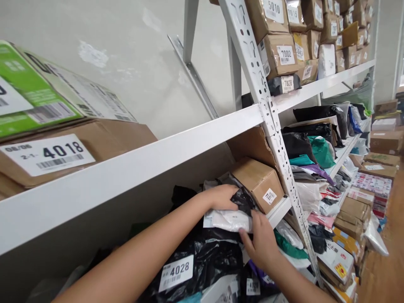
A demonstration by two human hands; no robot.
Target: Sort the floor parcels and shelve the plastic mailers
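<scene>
Deep on the lower shelf, my left hand [222, 197] is closed on a crumpled black plastic mailer bag [243, 201]. Just below that bag lies a white plastic mailer bag [227, 221]. My right hand [260, 237] grips the right end of the white bag, thumb at its lower edge and fingers near the black plastic. A brown cardboard box [257, 181] labelled 1014 stands beside both hands, against the shelf's end. Beneath them rests a large black parcel bag [202, 261] labelled 4028. Part of my left fingers is hidden in the black plastic.
A white shelf beam [151, 168] crosses above my forearms, with a box [57, 158] labelled 4018 on it. A perforated upright [268, 113] stands right of the hands. Beyond it, racks hold boxes [280, 54] and bagged parcels [322, 151]; more parcels lie along the wooden floor [386, 252].
</scene>
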